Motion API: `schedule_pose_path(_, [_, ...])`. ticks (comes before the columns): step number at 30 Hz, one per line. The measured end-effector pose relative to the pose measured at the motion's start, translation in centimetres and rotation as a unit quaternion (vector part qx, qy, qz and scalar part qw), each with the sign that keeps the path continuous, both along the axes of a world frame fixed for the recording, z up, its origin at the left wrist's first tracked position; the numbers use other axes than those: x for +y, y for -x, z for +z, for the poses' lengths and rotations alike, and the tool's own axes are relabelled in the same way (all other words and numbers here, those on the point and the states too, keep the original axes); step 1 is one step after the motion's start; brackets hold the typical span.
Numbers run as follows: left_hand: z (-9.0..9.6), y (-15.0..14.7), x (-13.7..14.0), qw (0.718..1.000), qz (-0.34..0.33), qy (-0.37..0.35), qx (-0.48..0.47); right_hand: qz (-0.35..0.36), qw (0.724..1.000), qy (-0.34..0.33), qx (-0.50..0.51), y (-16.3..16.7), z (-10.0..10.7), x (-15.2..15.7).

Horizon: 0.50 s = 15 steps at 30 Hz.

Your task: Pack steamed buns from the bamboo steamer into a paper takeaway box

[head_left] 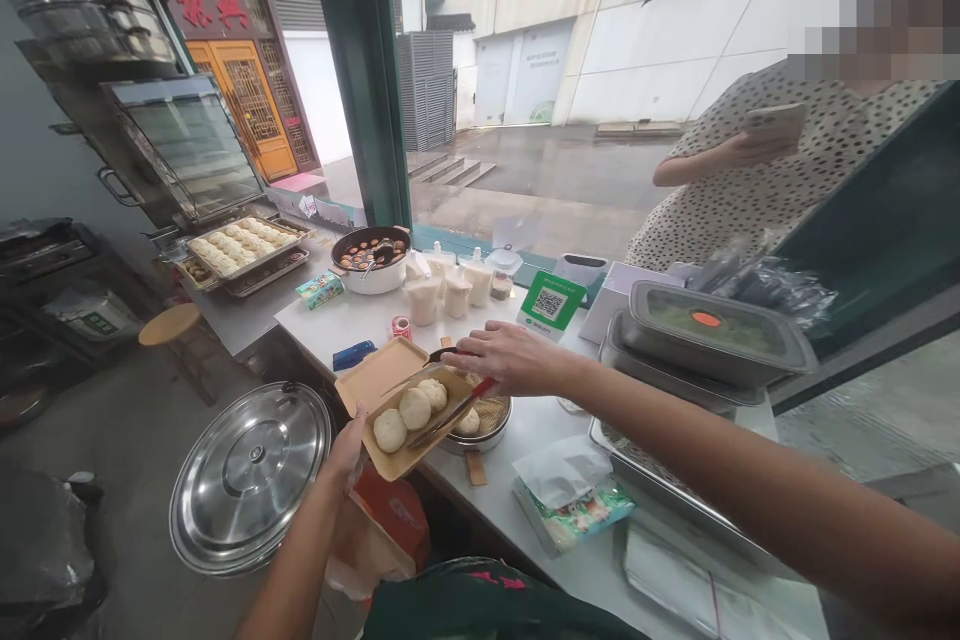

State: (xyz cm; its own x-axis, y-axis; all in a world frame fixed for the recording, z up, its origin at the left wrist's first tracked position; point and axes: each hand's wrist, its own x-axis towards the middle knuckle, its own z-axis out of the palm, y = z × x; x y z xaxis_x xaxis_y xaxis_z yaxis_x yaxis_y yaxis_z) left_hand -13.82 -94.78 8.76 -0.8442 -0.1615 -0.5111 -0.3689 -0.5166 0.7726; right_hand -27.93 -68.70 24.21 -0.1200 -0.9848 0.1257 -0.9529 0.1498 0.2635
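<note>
My left hand (346, 452) grips the near-left side of an open brown paper takeaway box (384, 372), its lid folded back. Three white steamed buns (415, 408) sit in a row inside it. My right hand (511, 358) is closed around a pair of tongs (448, 419) with a red handle part. The tong tips reach down into the box beside the buns. Just behind the box stands a round steamer (496, 415) with a woven liner. One more bun (468, 422) shows in it; the box and tongs hide part of the steamer.
A pot of brown eggs (373, 258), bagged drinks (424, 300) and a green QR-code sign (550, 303) line the counter's back. Lidded metal containers (720, 325) stand right. A large steel lid (251, 480) is at lower left. Outside the window, a person (720, 190) holds a phone.
</note>
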Motion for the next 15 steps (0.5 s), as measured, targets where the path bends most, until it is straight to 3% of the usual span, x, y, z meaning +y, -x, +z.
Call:
schedule_pose_path(7, [0.7, -1.0, -0.2, 1.000, 0.010, 0.008, 0.006, -0.012, 1.000, -0.018, 0.019, 1.7, 1.8, 1.3])
schedule_pose_path(15, [-0.3, -0.4, -0.6, 0.994, 0.062, 0.086, -0.013, -0.022, 0.994, -0.029, 0.105, -0.2, 2.3, -1.0])
